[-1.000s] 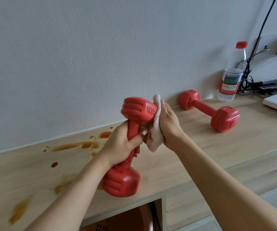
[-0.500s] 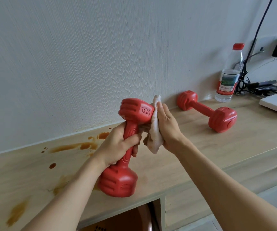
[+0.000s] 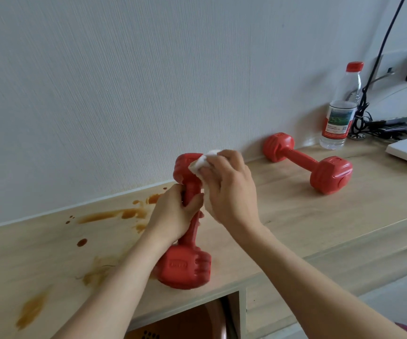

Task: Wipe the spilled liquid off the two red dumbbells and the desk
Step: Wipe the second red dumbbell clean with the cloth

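The left hand (image 3: 173, 216) wraps its fingers round the handle of the near red dumbbell (image 3: 185, 263) and holds it nearly upright, long axis running up and slightly away, lower head just above or resting on the front edge of the desk (image 3: 295, 216); which of the two is not clear. The right hand (image 3: 229, 192) presses a white cloth (image 3: 201, 165) against the upper head, fingers curved over the wad and gripping it. Brown spilled liquid (image 3: 114, 215) lies in streaks and drops on the desk to the left, near the wall. The second red dumbbell (image 3: 307, 162) lies flat well to the right, its long axis slanting from the wall toward the front right. Just beyond it stands a water bottle (image 3: 339, 113) with a red cap, upright, beside tangled black cables (image 3: 364, 111).
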A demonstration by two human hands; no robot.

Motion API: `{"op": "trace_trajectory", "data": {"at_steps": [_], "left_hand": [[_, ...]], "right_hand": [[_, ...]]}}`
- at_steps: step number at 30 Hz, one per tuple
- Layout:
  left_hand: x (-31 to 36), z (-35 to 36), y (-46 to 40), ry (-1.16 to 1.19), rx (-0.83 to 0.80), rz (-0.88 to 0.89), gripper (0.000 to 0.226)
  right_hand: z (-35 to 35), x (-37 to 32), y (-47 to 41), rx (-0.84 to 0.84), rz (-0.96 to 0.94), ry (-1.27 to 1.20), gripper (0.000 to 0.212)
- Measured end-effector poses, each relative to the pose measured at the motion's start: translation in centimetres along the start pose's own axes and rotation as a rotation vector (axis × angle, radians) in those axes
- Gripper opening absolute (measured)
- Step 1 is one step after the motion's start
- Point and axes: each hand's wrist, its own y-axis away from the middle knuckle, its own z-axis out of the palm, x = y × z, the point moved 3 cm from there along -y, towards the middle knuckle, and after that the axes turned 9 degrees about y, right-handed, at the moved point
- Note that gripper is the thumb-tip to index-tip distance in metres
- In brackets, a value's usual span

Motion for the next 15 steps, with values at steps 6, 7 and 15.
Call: {"op": "trace_trajectory", "data": {"at_steps": [6,7,15], "left_hand": [[-0.1,-0.5,0.5,0.107,0.037,-0.006,0.009],[0.1,-0.5,0.5,0.098,0.035,0.0,0.009],[0.7,-0.6,1.0,0.015,0.077,0.032,0.014]], "right_hand": [[-0.3,2.4,-0.5,-0.132,0.328,-0.224,0.019],[-0.6,2.0,-0.6,-0.118,0.31,-0.231,0.02],[-1.1,1.1,-0.7,-0.099,0.161,-0.03,0.022]]}}
